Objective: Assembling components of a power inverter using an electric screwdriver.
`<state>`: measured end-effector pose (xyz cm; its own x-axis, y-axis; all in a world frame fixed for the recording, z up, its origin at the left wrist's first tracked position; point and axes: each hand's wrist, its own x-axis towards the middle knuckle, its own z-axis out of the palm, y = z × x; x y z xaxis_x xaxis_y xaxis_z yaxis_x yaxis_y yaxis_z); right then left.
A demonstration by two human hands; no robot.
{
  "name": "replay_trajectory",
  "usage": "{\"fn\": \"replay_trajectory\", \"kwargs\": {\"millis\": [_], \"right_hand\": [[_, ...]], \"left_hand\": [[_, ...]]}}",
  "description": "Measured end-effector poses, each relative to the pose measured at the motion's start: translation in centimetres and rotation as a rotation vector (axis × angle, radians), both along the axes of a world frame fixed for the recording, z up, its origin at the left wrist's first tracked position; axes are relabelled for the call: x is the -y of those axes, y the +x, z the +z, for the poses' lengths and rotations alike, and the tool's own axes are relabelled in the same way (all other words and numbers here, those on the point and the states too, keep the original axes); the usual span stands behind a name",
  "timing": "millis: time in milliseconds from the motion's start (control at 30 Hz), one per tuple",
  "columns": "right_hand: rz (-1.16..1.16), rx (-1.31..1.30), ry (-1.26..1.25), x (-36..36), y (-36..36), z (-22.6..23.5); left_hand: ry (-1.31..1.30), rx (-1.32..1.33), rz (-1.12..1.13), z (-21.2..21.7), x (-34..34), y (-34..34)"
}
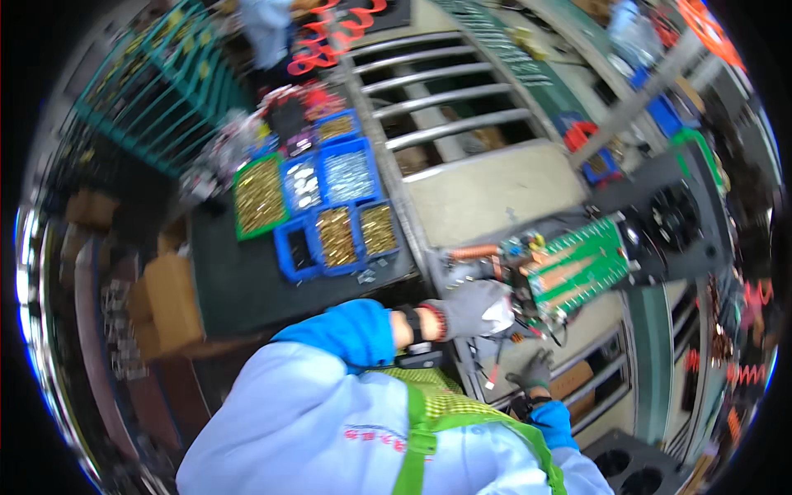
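A gloved left hand clamps the near end of a green circuit board, fingers curled over its wired edge, seemingly to steady it where copper coils and loose leads crowd the corner; the board lies tilted across the pale bench, its far end beside a black fan unit; the right hand, also gloved, sits lower, at the bench's front edge near a thin red-tipped tool (whether it grips anything cannot be told, the fingers being small and half hidden). Blue sleeves and a green-strapped apron fill the foreground.

To the left, on a dark mat, blue bins and one green tray hold brass-coloured and silvery small parts, set within arm's reach of the board, likely as stock for it; a cardboard box stands at the mat's near corner.

Behind the bench runs a roller conveyor of metal bars; red coiled hoses hang above; teal racking lines the left wall of a cluttered workshop.
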<state>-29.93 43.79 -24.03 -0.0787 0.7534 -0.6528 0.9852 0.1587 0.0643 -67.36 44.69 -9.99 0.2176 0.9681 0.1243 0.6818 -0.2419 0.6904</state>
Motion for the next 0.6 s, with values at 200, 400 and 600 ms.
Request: {"fn": "replay_trajectory", "kwargs": {"millis": [200,400,600], "right_hand": [[-0.044,0.036,-0.068,-7.9,3.2,1.0],[0.088,-0.058,-0.023,-9.1,9.3,-4.5],[0.131,-0.089,-0.110,-10.5,1.6,-8.2]], "left_hand": [[-0.263,0.158,-0.094,0.9,-4.2,-2.2],[-0.431,0.195,0.150,-0.1,2.0,-13.0],[-0.557,0.020,0.616,-0.4,15.5,-23.6]]}}
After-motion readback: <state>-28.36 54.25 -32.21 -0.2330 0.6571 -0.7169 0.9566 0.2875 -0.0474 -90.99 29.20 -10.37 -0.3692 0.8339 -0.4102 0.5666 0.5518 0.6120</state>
